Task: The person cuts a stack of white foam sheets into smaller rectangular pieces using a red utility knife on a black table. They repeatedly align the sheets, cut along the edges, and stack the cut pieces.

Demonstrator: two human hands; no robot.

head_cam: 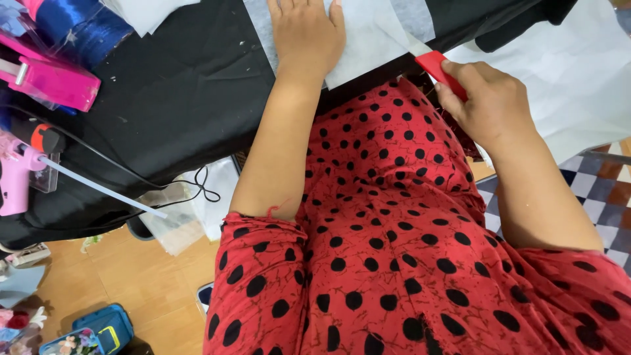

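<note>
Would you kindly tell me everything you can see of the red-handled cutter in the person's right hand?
The cutter has a flat, bright red handle, plastic by its look, and a pale blade that slants up and left from it. It lies low and tilted over the white sheet at the edge of the black-covered table. The right hand grips the handle's lower end and hides it; whether the blade tip touches the sheet is unclear.

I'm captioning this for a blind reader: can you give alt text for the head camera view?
A person's left hand presses flat on a white sheet on a black-covered table, while the right hand grips a red-handled cutter at the sheet's edge. A pink glue gun lies at left.
</note>
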